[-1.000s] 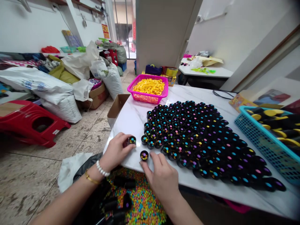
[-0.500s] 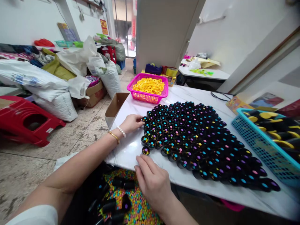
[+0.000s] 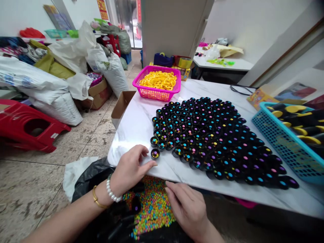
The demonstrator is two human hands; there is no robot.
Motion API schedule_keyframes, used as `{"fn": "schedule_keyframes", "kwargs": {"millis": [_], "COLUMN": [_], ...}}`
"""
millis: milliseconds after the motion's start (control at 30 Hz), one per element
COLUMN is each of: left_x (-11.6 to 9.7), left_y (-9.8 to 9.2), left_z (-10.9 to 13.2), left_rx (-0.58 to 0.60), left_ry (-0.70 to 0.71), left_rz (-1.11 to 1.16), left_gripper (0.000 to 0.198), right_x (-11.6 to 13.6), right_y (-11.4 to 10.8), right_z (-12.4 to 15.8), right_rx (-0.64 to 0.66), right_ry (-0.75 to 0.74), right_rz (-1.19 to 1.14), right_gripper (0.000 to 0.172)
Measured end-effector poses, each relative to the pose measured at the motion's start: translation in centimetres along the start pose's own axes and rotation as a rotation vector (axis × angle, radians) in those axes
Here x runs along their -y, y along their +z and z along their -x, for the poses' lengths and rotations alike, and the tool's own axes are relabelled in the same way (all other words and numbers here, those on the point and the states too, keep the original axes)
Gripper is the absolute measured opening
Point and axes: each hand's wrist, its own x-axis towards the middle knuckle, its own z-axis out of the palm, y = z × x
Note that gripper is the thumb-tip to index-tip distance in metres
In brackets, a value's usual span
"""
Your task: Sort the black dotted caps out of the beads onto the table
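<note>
Several round black cups (image 3: 197,135) with coloured beads inside stand packed together on the white marbled table (image 3: 131,128). A single cup (image 3: 155,154) stands at the near left, slightly apart from the rest. Beside it, over the table's front edge, is my left hand (image 3: 134,165), thumb and fingers apart and holding nothing. Below the edge lies a mass of small multicoloured beads (image 3: 157,202) in a black bag (image 3: 92,177), with black cylinders among them. My right hand (image 3: 188,207) hangs over the right side of the beads, its fingers curled together; whatever they may hold is hidden.
A pink basket (image 3: 157,93) of yellow rings stands at the table's far left corner. On the right is a blue basket (image 3: 283,145) of black and yellow pieces. Left of the table are a cardboard box (image 3: 121,106), white sacks (image 3: 60,104) and a red stool (image 3: 32,126).
My left hand has left the cups' far left edge and come back to the near table edge. My right hand has moved slightly right and down. The camera view has shifted.
</note>
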Motion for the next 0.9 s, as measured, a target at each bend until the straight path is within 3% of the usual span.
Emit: {"fn": "schedule_keyframes", "kwargs": {"millis": [133, 300, 367, 467, 567, 667, 733, 800, 900], "left_x": [-1.1, -1.9, -2.0, -2.0, -1.8, -0.3, 1.8, 4.0, 5.9], "left_y": [1.4, 2.3, 1.8, -0.8, -4.4, -6.4, -6.2, -5.2, -3.4], "left_z": [-0.1, -2.2, -2.7, -2.0, 1.3, 7.2, 11.5, 15.5, 19.8], "left_rx": [0.043, 0.075, 0.097, 0.128, -0.048, -0.335, -0.499, -0.615, -0.494], "left_ry": [0.097, 0.158, 0.180, 0.232, 0.171, -0.058, -0.229, -0.401, -0.635], "left_rz": [-0.109, -0.251, -0.224, -0.112, -0.171, -0.193, -0.209, -0.137, 0.243], "left_gripper": [0.015, 0.022, 0.020, 0.018, 0.017, 0.015, 0.020, 0.041, 0.063], "right_x": [0.4, 0.6, 0.3, -0.4, -1.1, -1.0, -0.4, 0.4, 1.9], "right_y": [0.2, 0.1, 0.0, -0.1, 0.3, 1.4, 2.7, 4.5, 7.2], "right_z": [1.0, 1.6, 2.4, 4.2, 5.7, 5.2, 3.6, 1.6, -1.1], "right_rx": [0.023, 0.034, 0.069, 0.168, 0.275, 0.356, 0.409, 0.469, 0.625], "right_ry": [-0.009, -0.012, -0.001, 0.042, 0.073, 0.051, 0.009, -0.035, -0.121], "right_rz": [-0.008, -0.015, -0.005, 0.016, 0.017, -0.024, -0.042, -0.002, 0.104], "right_gripper": [0.022, 0.018, 0.017, 0.014, 0.013, 0.016, 0.018, 0.021, 0.031]}}
